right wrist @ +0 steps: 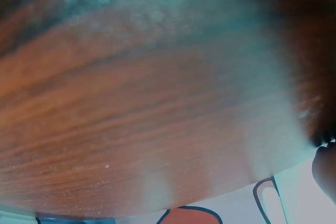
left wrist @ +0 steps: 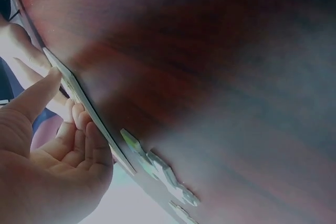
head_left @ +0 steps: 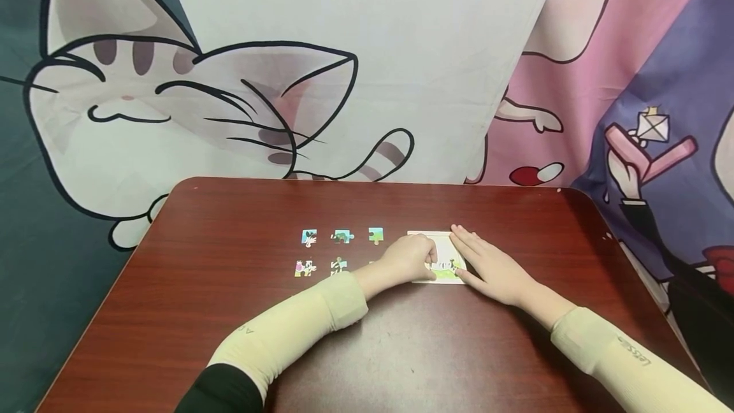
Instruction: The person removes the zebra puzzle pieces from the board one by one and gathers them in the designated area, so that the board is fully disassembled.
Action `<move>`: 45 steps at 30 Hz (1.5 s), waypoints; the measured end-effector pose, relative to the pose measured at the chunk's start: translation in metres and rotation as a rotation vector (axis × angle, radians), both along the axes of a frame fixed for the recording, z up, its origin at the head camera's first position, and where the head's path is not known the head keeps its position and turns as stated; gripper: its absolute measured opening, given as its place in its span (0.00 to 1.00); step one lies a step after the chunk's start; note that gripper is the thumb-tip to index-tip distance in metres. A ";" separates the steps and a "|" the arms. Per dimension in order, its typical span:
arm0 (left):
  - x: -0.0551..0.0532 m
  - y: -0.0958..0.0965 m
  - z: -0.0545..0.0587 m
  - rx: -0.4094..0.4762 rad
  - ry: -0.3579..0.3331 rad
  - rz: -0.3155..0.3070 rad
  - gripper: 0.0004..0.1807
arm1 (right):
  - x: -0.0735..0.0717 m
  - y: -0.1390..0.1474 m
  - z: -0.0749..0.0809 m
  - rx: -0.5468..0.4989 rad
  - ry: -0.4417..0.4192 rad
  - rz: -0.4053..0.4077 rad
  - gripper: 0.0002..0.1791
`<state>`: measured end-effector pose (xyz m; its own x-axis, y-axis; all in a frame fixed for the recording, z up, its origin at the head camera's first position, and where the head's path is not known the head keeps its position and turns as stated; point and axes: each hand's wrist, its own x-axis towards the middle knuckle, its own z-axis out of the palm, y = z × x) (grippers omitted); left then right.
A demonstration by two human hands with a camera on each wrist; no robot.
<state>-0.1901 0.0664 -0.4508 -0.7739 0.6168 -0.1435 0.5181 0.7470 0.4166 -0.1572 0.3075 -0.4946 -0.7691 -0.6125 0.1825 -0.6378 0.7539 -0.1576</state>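
Note:
A pale puzzle board (head_left: pixel 441 248) with a printed green and white picture lies on the table. My left hand (head_left: pixel 404 257) is over its left part, fingers curled down and the thumb set apart from them. In the left wrist view the thumb (left wrist: pixel 46 90) and bent fingers (left wrist: pixel 79 129) touch the board's face; I cannot tell whether a piece is between them. My right hand (head_left: pixel 496 269) rests along the board's right edge with its fingers extended. To the left lie puzzle pieces in two rows, among them a blue-green one (head_left: pixel 342 236) and one with pink (head_left: pixel 305 268).
The reddish-brown table (head_left: pixel 229 222) has rounded far corners. A green piece (head_left: pixel 375 234) lies at the right of the upper row; one below it is mostly hidden by the left hand. Behind the table hangs a cloth (head_left: pixel 401 69) printed with cartoon figures.

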 end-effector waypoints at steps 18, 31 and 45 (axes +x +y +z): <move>0.004 -0.003 0.004 0.074 0.080 -0.008 0.04 | -0.004 -0.002 0.005 0.003 -0.018 0.005 0.42; 0.008 -0.011 0.018 0.220 0.011 0.008 0.04 | -0.002 0.000 0.003 0.008 -0.013 0.000 0.41; 0.011 -0.057 0.047 0.425 -0.145 0.003 0.05 | 0.000 0.001 0.001 0.014 -0.012 -0.001 0.42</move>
